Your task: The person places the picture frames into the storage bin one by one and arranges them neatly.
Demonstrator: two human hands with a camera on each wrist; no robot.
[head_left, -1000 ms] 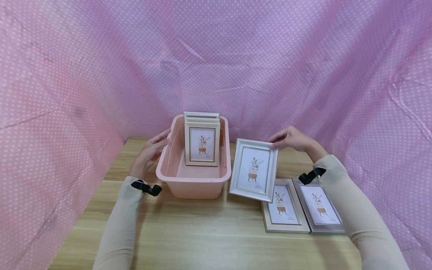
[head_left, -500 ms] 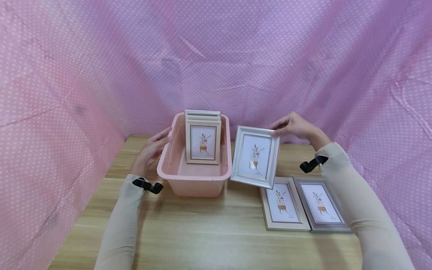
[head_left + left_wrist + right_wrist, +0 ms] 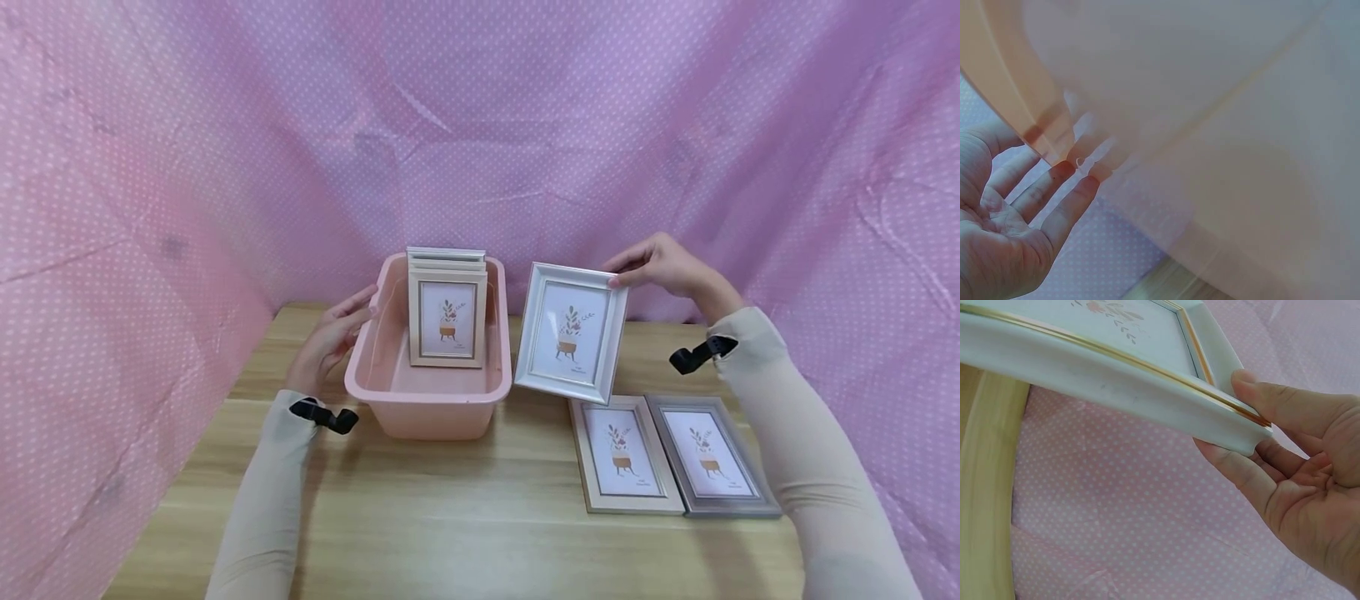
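Observation:
My right hand [image 3: 663, 268] pinches a white picture frame [image 3: 534, 333] by its upper right corner, thumb on the front. The frame hangs above the table, slightly tilted, just right of a pink plastic basin [image 3: 435, 398]. In the right wrist view its gold inner trim [image 3: 1147, 369] shows. My left hand [image 3: 330, 342] touches the basin's left side, and in the left wrist view its fairly straight fingers [image 3: 1063, 209] meet the basin wall [image 3: 1241, 156]. Inside the basin, several picture frames [image 3: 447, 321] stand upright, one behind another, the front one cream-coloured.
Flat on the wooden table [image 3: 420, 533], at the right, lie a cream picture frame [image 3: 633, 504] and a grey picture frame [image 3: 731, 507], side by side. A pink dotted cloth [image 3: 465, 125] hangs behind and at both sides.
My right hand has lifted the white picture frame up and slightly to the right, uncovering more of the cream frame on the table. My left hand has stayed at the basin.

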